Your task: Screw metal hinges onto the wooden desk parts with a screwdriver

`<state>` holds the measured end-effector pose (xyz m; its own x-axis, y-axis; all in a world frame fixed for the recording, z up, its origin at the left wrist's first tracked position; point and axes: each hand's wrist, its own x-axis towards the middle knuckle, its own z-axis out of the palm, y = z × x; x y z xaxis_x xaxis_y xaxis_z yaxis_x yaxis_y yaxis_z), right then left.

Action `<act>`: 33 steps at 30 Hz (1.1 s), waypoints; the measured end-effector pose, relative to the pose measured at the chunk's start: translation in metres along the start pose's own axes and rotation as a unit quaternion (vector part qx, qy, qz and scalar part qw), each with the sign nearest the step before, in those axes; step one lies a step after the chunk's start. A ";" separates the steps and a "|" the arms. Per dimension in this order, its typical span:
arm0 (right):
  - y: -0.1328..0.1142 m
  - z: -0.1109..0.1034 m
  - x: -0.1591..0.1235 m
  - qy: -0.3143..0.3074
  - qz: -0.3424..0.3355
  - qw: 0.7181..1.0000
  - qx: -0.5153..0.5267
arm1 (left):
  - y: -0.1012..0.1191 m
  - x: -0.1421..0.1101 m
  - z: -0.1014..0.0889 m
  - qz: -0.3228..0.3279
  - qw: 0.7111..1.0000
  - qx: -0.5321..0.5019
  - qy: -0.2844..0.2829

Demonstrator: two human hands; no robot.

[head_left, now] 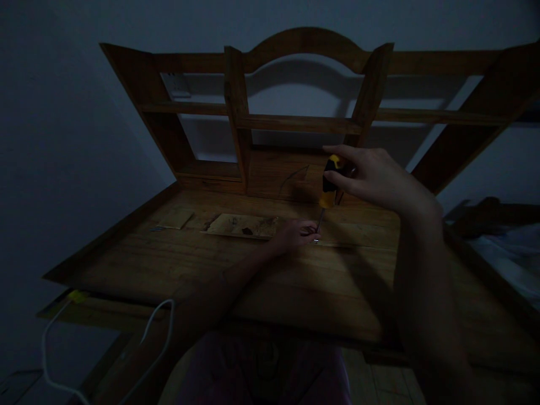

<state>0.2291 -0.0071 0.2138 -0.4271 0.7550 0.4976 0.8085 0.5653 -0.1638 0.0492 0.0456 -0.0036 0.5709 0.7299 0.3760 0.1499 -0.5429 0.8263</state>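
My right hand (371,175) is closed around the yellow and black handle of a screwdriver (327,199), held almost upright with its shaft pointing down. My left hand (295,234) rests low on a wooden strip (240,225), its fingers pinched together beside the screwdriver's tip. What those fingers hold is too small and dark to name. A small shiny piece (316,241) shows just below the fingertips. The strip's left end looks rough and stained, with a dark patch on it.
The wooden desk (295,281) has a shelf unit (295,122) along its back. A small wooden piece (176,218) lies at the left, with thin metal bits (156,229) beside it. A white cable (44,349) loops at the front left. Light cloth (506,259) lies beyond the right edge.
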 end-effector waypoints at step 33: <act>0.001 0.001 0.000 -0.019 0.004 0.999 -0.026 | 0.001 0.000 0.000 -0.002 1.000 0.013 0.009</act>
<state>0.2293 -0.0066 0.2128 -0.4354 0.7715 0.4639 0.8310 0.5426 -0.1224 0.0494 0.0449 -0.0025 0.5552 0.7392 0.3812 0.1723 -0.5506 0.8168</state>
